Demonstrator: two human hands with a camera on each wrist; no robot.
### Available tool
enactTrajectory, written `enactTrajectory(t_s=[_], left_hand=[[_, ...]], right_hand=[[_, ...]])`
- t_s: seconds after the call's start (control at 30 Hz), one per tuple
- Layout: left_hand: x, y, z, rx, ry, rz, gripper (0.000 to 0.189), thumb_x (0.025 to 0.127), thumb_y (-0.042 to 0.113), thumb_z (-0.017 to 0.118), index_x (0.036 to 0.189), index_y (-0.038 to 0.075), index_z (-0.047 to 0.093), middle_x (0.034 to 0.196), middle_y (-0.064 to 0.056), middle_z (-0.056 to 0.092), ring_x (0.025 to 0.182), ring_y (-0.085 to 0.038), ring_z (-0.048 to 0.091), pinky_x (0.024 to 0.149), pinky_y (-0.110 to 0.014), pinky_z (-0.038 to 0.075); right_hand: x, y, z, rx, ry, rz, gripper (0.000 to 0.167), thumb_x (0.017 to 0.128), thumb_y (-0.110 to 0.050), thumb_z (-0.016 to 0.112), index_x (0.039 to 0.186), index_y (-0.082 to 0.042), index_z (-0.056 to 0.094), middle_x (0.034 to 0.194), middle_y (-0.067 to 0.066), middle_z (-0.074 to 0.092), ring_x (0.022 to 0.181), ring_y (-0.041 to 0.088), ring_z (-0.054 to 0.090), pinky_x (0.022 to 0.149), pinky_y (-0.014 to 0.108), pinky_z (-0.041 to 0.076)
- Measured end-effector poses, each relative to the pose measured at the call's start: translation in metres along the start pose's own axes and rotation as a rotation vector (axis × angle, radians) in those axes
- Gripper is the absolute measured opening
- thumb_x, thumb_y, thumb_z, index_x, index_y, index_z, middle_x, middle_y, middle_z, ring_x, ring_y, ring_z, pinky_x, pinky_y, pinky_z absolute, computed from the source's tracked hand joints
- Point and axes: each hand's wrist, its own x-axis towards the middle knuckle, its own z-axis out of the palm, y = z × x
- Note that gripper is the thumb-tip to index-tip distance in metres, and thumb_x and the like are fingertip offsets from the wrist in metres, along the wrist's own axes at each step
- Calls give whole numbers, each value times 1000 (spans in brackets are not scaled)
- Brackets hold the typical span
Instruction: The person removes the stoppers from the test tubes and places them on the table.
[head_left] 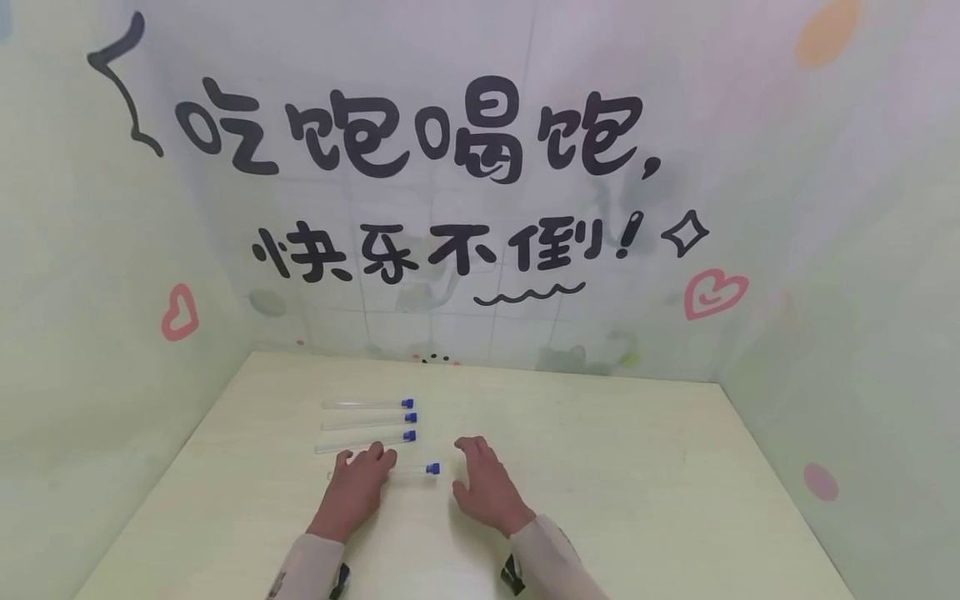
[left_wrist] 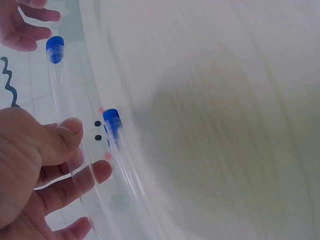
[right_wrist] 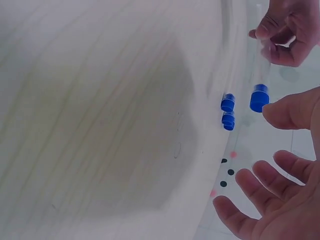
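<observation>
My left hand pinches a clear test tube with a blue cap between thumb and fingers. In the left wrist view the thumb lies across the front of that tube and the other fingers are behind it. The blue cap points toward my right hand, which holds nothing. Its fingers are spread and slightly bent, with the thumb tip close to the cap in the right wrist view. Beyond the left hand, three similar capped tubes lie side by side: a near one, a middle one and a far one.
All of this is on a pale wood-grain table. A printed wall with large dark lettering stands along the back edge, and light side panels rise at left and right. Dark straps show at both sleeve cuffs.
</observation>
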Motion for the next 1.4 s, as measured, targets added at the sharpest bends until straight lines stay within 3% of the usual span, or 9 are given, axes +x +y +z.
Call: enactTrajectory(t_s=[0.23,0.53,0.9,1.03,1.17,1.3,1.4], left_hand=[[2,17,-4,31,18,58,18,83,8,70,96,10,58,86,-3,55,78,-21,61,80,-48,49],[5,32,-8,26,31,87,21,82,1,69,96,10,56,85,-3,51,72,-17,52,64,-36,45],[2,42,-8,21,45,109,20,82,3,70,93,11,55,81,0,48,68,-13,45,58,-31,40],[3,44,-6,19,60,147,21,81,5,71,92,11,55,82,1,48,68,-12,44,57,-30,39],[4,45,-5,-66,23,196,18,82,7,70,93,11,57,84,3,50,68,-9,44,58,-27,43],[3,46,-4,-193,-36,230,14,86,6,66,96,12,59,84,6,51,66,-5,47,61,-24,47],[1,47,-4,-255,-60,229,11,88,7,63,97,13,59,87,6,58,71,-7,57,65,-24,50]], right_hand=[[-6,1,-2,2,-10,-29,44,85,-12,61,126,-7,47,123,8,54,114,24,55,90,42,48],[-8,4,-8,-12,16,-76,34,86,-12,62,117,-9,50,106,4,57,88,14,59,72,24,49],[-13,2,-16,19,-26,-37,18,87,-13,67,100,-9,56,91,-2,56,78,5,52,68,20,46],[-13,6,-20,65,-41,-18,13,86,-10,68,93,-9,57,85,-3,55,73,5,49,65,19,44],[-15,13,-25,78,-50,-9,11,85,-7,69,88,-8,58,82,-2,56,70,4,48,63,18,44],[-19,19,-31,90,-42,-51,12,85,-7,69,84,-8,57,81,-1,58,70,2,49,63,17,45],[-23,22,-34,98,-27,-95,12,84,-7,69,83,-7,57,80,-1,59,69,1,48,62,16,45]])
